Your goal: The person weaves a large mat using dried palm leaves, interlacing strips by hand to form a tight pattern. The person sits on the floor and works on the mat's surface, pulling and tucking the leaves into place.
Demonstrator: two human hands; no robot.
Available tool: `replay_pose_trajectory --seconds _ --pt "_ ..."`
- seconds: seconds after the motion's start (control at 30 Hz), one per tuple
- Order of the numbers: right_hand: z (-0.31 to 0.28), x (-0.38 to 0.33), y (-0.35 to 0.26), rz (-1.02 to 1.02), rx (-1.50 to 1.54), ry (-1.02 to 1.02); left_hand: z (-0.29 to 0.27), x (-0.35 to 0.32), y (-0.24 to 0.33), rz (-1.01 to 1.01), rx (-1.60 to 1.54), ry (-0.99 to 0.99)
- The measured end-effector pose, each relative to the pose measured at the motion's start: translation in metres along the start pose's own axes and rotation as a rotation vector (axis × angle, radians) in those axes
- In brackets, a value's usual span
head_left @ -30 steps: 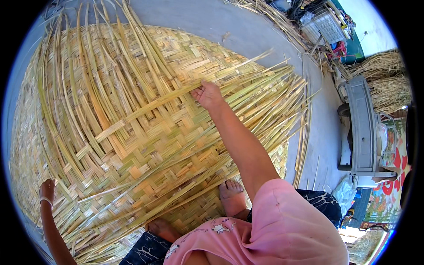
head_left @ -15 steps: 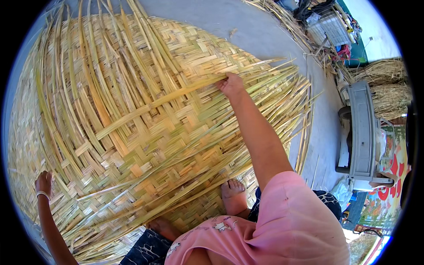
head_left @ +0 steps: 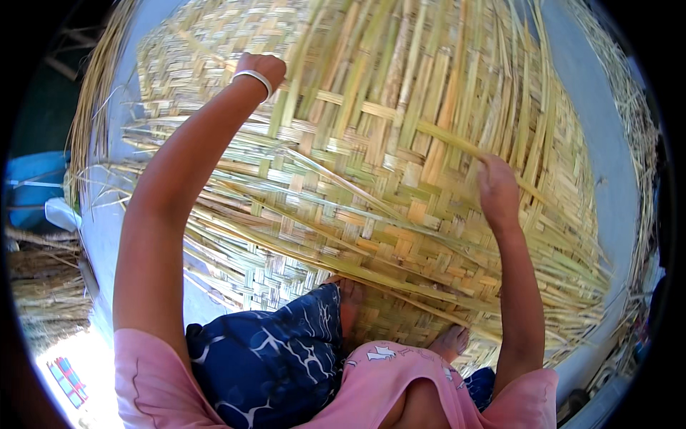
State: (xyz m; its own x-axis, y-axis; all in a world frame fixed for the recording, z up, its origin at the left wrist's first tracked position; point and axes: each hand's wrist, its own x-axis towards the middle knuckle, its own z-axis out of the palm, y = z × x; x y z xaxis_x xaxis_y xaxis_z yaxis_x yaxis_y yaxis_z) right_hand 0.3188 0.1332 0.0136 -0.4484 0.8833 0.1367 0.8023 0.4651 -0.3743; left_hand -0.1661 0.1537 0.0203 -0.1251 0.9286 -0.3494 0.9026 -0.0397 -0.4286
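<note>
Currently, one crosswise strip (head_left: 451, 137), flat and yellow-green, lies across the woven mat (head_left: 420, 209), partly covered by the lengthwise strips (head_left: 411, 79) that run away from me.

Right grip (head_left: 499, 189): one, closed around the crosswise strip, slightly blurred.
Left grip (head_left: 263, 68): one, curled, back of the hand uppermost, over the mat's left part; its fingers are hidden, so I cannot tell whether it holds anything.
Wristband (head_left: 256, 79): one, white, on the left wrist.
Near strips (head_left: 371, 275): several, loosely bunched along the side closest to me.
Feet (head_left: 453, 342): two, bare, just beside the near strips.

Hazards, as I judge them:
Split or kink in the crosswise strip. Cause: a sharp tug from my right grip while the covered stretch binds.
Slant and gaps. Cause: one end drawn harder than the other.
Lengthwise strips pushed out of line. Cause: sideways drag as the crosswise strip rubs against them.
Nicked fingers. Cause: a thin edge sliding through a tight grip.
Snagged near strips. Cause: a careless shift of my feet.
</note>
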Motion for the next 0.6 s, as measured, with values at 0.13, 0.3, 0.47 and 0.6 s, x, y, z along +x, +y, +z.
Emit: replay_pose_trajectory --seconds 0.13,0.3,0.47,0.6 --pt "0.04 0.054 -0.047 -0.173 -0.079 -0.099 0.01 -0.012 -0.018 -0.073 -0.205 0.08" --pt "0.039 0.075 -0.061 -0.008 -0.132 -0.251 0.047 -0.016 -0.036 -0.45 -0.477 0.456" --pt "0.038 0.08 -0.05 0.106 0.082 -0.304 0.057 0.019 -0.051 -1.02 -1.617 0.445" --pt "0.051 0.079 -0.044 0.1 0.121 -0.273 0.055 0.033 -0.065 -0.959 -2.358 0.264"
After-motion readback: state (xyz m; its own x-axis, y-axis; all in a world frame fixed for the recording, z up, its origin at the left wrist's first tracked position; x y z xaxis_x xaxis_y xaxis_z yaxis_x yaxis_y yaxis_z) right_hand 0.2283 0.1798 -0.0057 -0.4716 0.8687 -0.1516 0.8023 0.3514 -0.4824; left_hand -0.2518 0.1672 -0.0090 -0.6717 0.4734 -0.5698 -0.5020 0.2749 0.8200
